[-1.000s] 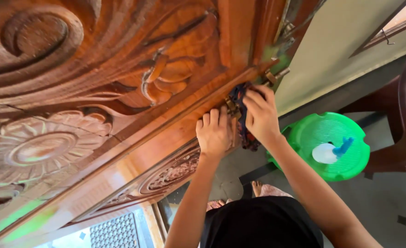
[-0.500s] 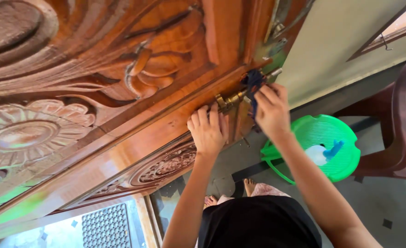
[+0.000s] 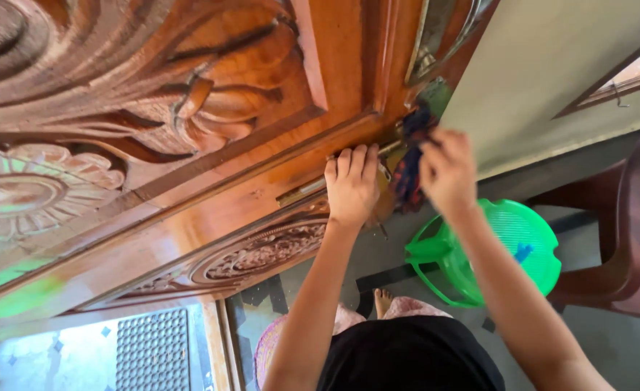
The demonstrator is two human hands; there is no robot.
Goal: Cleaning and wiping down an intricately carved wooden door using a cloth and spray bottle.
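Note:
A big carved wooden door [image 3: 153,108] fills the left and top of the view. A brass sliding bolt [image 3: 312,187] runs along its rail near the door's edge. My left hand [image 3: 351,185] rests on the door with the fingers closed over the bolt. My right hand [image 3: 446,170] is blurred and grips a dark blue and red cloth [image 3: 411,163], pressing it against the bolt's end by the door edge.
A green plastic stool [image 3: 508,253] with a blue-and-white object on it stands on the grey floor below my right arm. A dark wooden chair [image 3: 628,217] is at the right. A pale wall [image 3: 551,72] lies beyond the door edge. A dark doormat [image 3: 153,351] shows at the bottom left.
The view has shifted left and down. My right hand has moved the cloth along the bolt toward the door edge, and my left hand has slid right along the bolt.

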